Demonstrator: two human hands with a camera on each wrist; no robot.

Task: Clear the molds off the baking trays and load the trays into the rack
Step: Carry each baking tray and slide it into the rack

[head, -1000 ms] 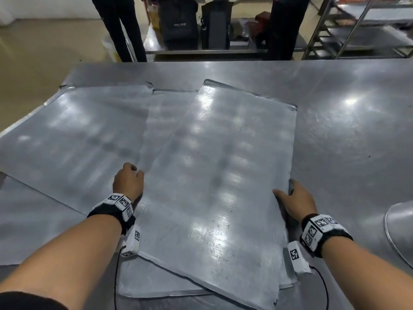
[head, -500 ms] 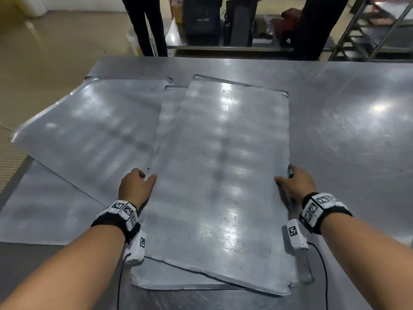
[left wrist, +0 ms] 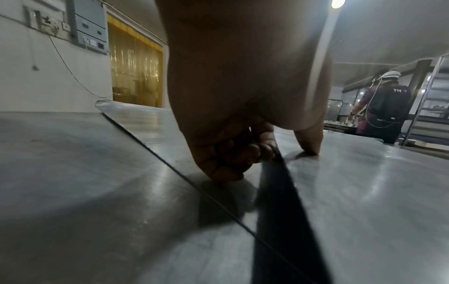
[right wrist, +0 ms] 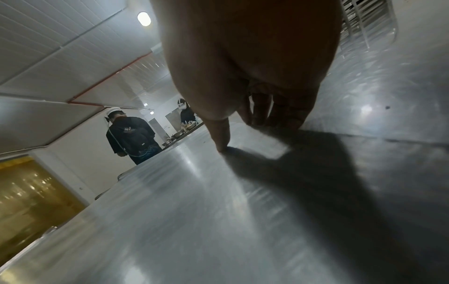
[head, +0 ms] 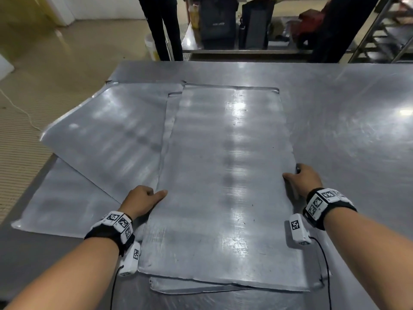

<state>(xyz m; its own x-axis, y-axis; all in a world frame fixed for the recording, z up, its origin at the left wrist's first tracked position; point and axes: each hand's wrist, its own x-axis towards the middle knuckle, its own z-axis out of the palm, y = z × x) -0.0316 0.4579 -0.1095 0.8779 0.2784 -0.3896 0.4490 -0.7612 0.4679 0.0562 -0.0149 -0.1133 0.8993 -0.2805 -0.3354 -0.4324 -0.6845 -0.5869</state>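
Nearest, both hands pinch the top tray [head: 223, 186] by its long sides: left hand [head: 140, 201] fingers [left wrist: 233, 153] curl under its edge, thumb on top, right hand [head: 305, 181] likewise. The tray's long axis runs away across the bench [head: 357, 130], stacked over others; the rack [head: 384, 30] stands far right.

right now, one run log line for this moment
top tray | left hand grips left edge | right hand grips right edge | resting on tray stack | no molds visible
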